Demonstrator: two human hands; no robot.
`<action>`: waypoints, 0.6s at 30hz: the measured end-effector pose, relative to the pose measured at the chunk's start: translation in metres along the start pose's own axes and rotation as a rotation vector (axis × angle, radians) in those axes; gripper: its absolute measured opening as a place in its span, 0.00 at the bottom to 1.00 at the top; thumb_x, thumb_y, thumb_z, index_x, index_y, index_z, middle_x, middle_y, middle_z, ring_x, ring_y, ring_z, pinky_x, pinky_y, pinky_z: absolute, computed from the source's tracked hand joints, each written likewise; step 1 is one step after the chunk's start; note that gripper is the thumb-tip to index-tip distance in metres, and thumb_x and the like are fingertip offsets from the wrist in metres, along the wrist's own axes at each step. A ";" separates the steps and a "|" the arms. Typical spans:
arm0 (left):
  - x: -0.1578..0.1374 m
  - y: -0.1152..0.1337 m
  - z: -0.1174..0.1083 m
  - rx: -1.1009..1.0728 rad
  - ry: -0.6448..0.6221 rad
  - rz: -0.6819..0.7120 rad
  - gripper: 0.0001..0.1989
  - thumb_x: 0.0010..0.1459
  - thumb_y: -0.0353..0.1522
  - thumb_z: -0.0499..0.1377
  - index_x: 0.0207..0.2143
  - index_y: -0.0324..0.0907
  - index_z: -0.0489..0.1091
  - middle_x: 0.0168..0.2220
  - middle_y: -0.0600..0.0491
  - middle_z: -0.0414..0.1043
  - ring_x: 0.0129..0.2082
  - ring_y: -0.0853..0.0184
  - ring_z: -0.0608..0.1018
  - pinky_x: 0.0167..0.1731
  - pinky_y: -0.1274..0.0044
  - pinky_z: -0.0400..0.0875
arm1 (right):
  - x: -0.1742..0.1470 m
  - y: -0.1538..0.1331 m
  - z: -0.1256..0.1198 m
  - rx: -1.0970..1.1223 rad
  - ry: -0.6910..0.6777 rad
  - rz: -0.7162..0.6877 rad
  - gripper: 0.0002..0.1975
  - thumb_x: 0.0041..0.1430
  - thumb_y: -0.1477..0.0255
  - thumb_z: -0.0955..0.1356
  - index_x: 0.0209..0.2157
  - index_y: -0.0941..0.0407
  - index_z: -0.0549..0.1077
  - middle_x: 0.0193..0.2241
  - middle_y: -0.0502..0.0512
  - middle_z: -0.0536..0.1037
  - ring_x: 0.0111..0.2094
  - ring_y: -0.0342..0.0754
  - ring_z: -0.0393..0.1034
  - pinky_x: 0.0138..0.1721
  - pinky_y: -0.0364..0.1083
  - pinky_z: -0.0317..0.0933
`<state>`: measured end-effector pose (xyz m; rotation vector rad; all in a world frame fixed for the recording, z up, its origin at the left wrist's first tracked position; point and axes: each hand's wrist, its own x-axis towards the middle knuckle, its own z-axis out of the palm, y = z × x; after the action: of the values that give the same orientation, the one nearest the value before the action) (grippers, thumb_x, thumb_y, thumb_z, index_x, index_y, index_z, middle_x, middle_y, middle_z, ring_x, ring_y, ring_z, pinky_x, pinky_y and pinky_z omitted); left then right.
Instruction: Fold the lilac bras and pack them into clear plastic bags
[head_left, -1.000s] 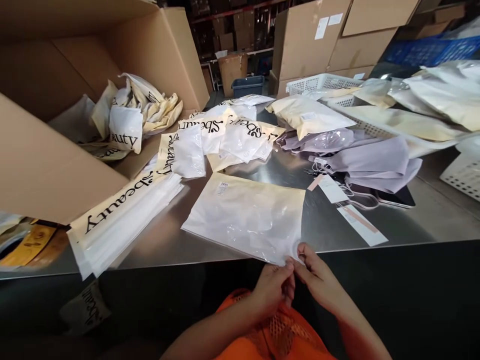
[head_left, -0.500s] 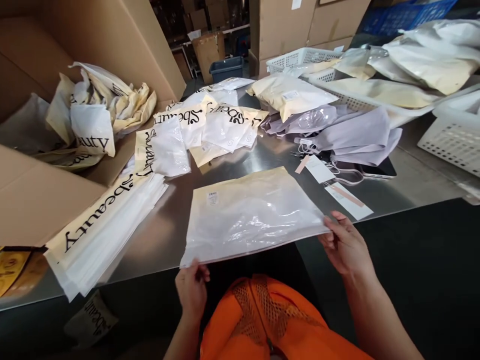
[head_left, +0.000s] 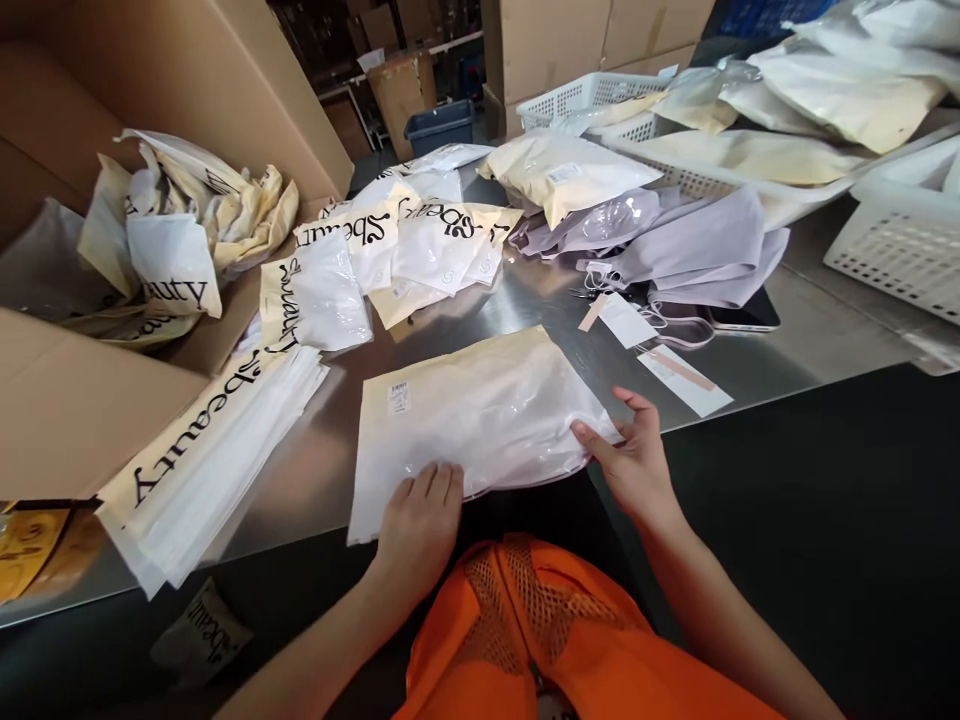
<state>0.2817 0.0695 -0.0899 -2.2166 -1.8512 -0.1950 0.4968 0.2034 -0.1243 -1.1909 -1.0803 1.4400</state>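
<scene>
A flat plastic bag [head_left: 472, 410] with a small barcode label lies at the table's front edge, its near side overhanging a little. My left hand [head_left: 421, 525] is on its near edge, fingers bent over the top; the thumb is hidden. At the right end my right hand [head_left: 630, 455] holds the bag's corner, thumb on top and the index finger raised. The plastic is wrinkled near that thumb. Right of the bag are white paper tags [head_left: 684, 380] on strings and folded lilac fabric [head_left: 694, 250].
An open carton [head_left: 90, 400] with crumpled bags stands at the left. A stack of flat printed bags [head_left: 225, 460] lies beside it. Small printed packets [head_left: 319, 300] are behind, and white perforated baskets [head_left: 900, 255] with bags stand at the right. A fallen packet [head_left: 201, 635] is below the table.
My left hand has moved from the bag's left corner rightward onto its near edge. My right hand has shifted left and the bag's right end has bunched up. The view has tilted slightly.
</scene>
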 end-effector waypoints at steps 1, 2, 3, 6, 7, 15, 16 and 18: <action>0.005 -0.003 -0.002 0.011 -0.063 0.013 0.14 0.57 0.21 0.51 0.38 0.43 0.73 0.33 0.47 0.76 0.33 0.59 0.79 0.28 0.72 0.67 | 0.004 -0.003 0.001 -0.014 0.005 -0.032 0.39 0.43 0.56 0.77 0.51 0.51 0.55 0.26 0.47 0.73 0.19 0.44 0.66 0.21 0.44 0.62; 0.011 -0.007 -0.004 0.012 -0.125 0.017 0.14 0.57 0.20 0.50 0.33 0.43 0.73 0.27 0.49 0.74 0.27 0.61 0.77 0.23 0.73 0.63 | 0.008 -0.006 0.001 -0.032 0.019 -0.068 0.38 0.44 0.55 0.76 0.51 0.51 0.55 0.26 0.46 0.72 0.18 0.43 0.64 0.20 0.44 0.60; 0.017 -0.012 -0.009 0.006 -0.182 0.009 0.12 0.58 0.22 0.51 0.29 0.43 0.72 0.23 0.51 0.72 0.22 0.62 0.74 0.20 0.73 0.58 | 0.013 -0.008 0.001 -0.054 0.046 -0.108 0.38 0.45 0.54 0.76 0.51 0.51 0.55 0.26 0.46 0.71 0.17 0.42 0.63 0.19 0.43 0.59; 0.036 -0.030 -0.032 -0.003 -0.240 -0.045 0.15 0.63 0.36 0.54 0.24 0.44 0.69 0.15 0.54 0.63 0.14 0.66 0.66 0.17 0.75 0.45 | 0.026 -0.011 -0.006 -0.135 0.078 -0.229 0.38 0.47 0.53 0.74 0.54 0.52 0.55 0.24 0.45 0.68 0.18 0.43 0.62 0.20 0.44 0.58; 0.042 -0.035 -0.042 0.000 -0.218 -0.071 0.18 0.64 0.40 0.52 0.23 0.44 0.68 0.13 0.55 0.60 0.13 0.67 0.63 0.17 0.75 0.44 | 0.028 -0.011 -0.010 -0.194 0.061 -0.268 0.38 0.49 0.52 0.74 0.55 0.52 0.56 0.23 0.44 0.66 0.19 0.44 0.61 0.20 0.44 0.58; 0.068 -0.027 -0.072 0.033 0.091 -0.119 0.23 0.68 0.42 0.45 0.29 0.45 0.74 0.13 0.56 0.60 0.14 0.71 0.63 0.18 0.77 0.46 | -0.009 -0.024 0.012 -0.901 -0.124 -0.957 0.13 0.60 0.62 0.69 0.45 0.52 0.71 0.36 0.57 0.75 0.40 0.52 0.71 0.44 0.52 0.66; 0.070 -0.023 -0.071 0.030 0.122 -0.073 0.22 0.68 0.41 0.45 0.30 0.45 0.75 0.13 0.56 0.62 0.14 0.71 0.64 0.18 0.77 0.47 | -0.011 -0.024 0.027 -0.993 -0.352 -0.965 0.10 0.64 0.67 0.66 0.46 0.51 0.72 0.39 0.57 0.77 0.42 0.52 0.72 0.47 0.51 0.66; 0.072 -0.015 -0.068 0.046 0.200 0.049 0.18 0.68 0.38 0.48 0.34 0.45 0.76 0.14 0.57 0.65 0.15 0.72 0.66 0.18 0.77 0.49 | -0.004 -0.024 0.059 -1.168 -0.634 -0.882 0.16 0.65 0.76 0.61 0.51 0.54 0.72 0.45 0.59 0.77 0.49 0.53 0.71 0.52 0.52 0.65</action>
<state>0.2838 0.1218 -0.0043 -2.1239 -1.6775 -0.3478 0.4415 0.2000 -0.0923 -0.6923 -2.6623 0.3694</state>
